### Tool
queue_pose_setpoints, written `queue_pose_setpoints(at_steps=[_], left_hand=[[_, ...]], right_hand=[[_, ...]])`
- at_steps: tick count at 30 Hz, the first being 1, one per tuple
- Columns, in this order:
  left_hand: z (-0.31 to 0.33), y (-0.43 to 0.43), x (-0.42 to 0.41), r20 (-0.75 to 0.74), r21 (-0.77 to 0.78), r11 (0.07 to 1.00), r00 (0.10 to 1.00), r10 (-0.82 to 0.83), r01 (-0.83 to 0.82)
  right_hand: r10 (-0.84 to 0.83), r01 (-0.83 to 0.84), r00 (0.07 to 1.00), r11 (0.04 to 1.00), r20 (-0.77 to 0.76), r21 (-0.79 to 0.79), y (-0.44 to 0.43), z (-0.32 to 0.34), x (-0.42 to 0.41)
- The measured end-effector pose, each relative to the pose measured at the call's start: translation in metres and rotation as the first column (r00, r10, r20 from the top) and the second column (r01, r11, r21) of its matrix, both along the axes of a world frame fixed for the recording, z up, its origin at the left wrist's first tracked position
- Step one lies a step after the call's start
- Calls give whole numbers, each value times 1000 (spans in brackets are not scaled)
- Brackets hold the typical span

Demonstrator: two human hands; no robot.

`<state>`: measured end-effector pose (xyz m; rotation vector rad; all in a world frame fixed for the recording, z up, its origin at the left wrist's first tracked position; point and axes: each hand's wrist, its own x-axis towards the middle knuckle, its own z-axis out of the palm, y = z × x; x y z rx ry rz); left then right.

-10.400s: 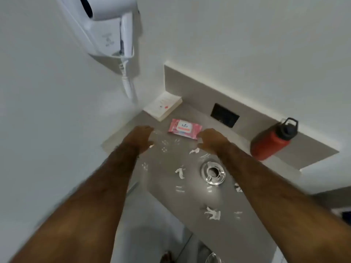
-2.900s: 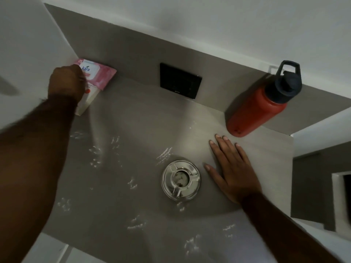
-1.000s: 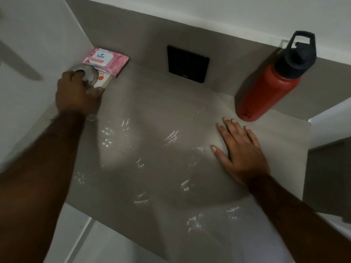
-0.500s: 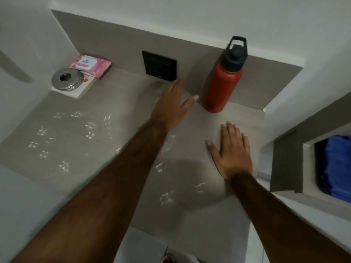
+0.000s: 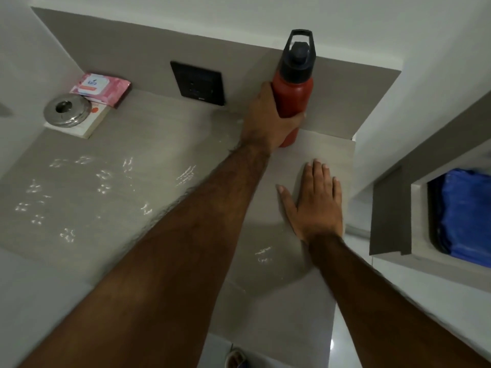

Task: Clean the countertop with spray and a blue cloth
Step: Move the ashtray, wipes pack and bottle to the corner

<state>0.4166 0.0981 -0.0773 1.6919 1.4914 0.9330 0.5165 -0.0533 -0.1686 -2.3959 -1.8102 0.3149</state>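
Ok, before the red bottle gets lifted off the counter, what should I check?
1. Left hand wrapped around red bottle: ok.
2. Bottle's dark cap seated: looks closed; seal cannot tell.
3. Right hand flat on countertop, clear of the bottle: ok.
4. Corner stack, steel ashtray and pink wipes pack, out of the way: ok.
5. Spray bottle in sight: not ok, none visible.
6. Blue cloth within reach: cannot tell; it sits in the recess at right.

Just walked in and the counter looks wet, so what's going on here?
A person is clearing the countertop for cleaning. The left hand grips the red bottle by the back wall; the right hand lies flat on the counter. Wet streaks show, and a blue cloth sits in a niche to the right.
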Motion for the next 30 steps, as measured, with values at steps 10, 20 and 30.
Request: queue_pose_setpoints(at_steps=[10, 20, 30], left_hand=[[11, 19, -164, -35, 73, 939, 940, 340, -337], [14, 83, -283, 9, 100, 847, 851, 525, -523], [3, 120, -298, -28, 101, 831, 833, 553, -548]], right_hand=[[152, -153, 988, 988, 30, 24, 27, 8, -35], [295, -298, 955, 950, 41, 92, 82, -3, -74], [292, -303, 950, 948, 113, 96, 80, 0, -72]])
